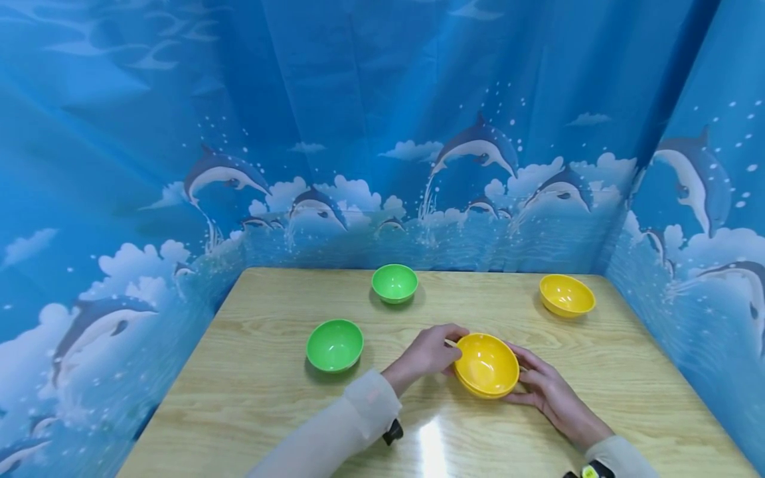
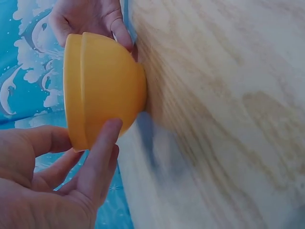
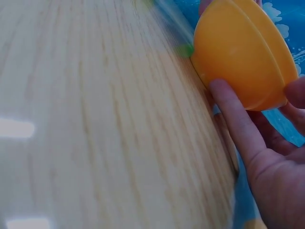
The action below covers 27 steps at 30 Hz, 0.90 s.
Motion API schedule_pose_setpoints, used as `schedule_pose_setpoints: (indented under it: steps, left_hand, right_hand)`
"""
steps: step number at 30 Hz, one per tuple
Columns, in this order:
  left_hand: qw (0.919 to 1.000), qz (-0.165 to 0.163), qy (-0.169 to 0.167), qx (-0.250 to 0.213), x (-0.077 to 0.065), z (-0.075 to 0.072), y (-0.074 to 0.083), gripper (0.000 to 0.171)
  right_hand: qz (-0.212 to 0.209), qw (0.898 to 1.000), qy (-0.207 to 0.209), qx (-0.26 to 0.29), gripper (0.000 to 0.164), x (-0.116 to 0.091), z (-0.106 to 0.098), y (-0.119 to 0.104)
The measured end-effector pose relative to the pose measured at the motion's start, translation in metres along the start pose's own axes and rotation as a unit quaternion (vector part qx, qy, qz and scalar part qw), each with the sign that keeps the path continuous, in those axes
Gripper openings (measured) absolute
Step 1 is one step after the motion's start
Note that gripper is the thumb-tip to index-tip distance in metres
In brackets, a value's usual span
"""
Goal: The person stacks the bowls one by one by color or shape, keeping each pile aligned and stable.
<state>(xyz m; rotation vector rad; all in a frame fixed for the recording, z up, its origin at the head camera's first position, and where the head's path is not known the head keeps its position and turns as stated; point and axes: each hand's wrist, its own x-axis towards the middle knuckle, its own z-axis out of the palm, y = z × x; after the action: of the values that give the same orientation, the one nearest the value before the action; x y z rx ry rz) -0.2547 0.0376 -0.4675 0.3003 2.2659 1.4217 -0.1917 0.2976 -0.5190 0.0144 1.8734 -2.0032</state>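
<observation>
Two yellow bowls point(image 1: 487, 366), one nested in the other, stand upright at the centre right of the table in the head view. A double rim shows on the stack point(image 2: 102, 81) in the left wrist view. My left hand point(image 1: 427, 352) grips the stack's left side, thumb at the rim and fingers along the outer wall. On the opposite side my right hand point(image 1: 546, 388) holds it, with one finger point(image 3: 233, 114) low on the wall near the base and the thumb at the rim.
A green bowl point(image 1: 335, 346) stands left of my left hand, and another green bowl point(image 1: 394, 283) near the table's back edge. A third yellow bowl point(image 1: 566, 296) sits at the back right. Dolphin-printed curtains point(image 1: 358, 133) enclose the wooden table point(image 1: 263, 398).
</observation>
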Motion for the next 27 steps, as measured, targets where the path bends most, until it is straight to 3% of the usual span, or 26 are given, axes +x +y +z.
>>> schedule_pose_setpoints:
  steps: [11, 22, 27]
  left_hand:
    - [0.9974, -0.021, 0.014, -0.067, 0.004, 0.002, -0.011, 0.031]
    - [0.9971, -0.027, 0.02, -0.069, 0.005, 0.003, -0.014, 0.028]
    - [0.9964, -0.031, 0.021, -0.077, 0.004, 0.004, -0.015, 0.028]
  right_hand:
    - [-0.018, 1.0, -0.002, 0.001, 0.06, 0.0, -0.004, 0.001]
    - [-0.06, 0.998, 0.019, -0.005, 0.053, -0.002, -0.025, -0.003]
    - [-0.106, 0.994, -0.004, 0.006, 0.048, -0.003, -0.038, -0.001]
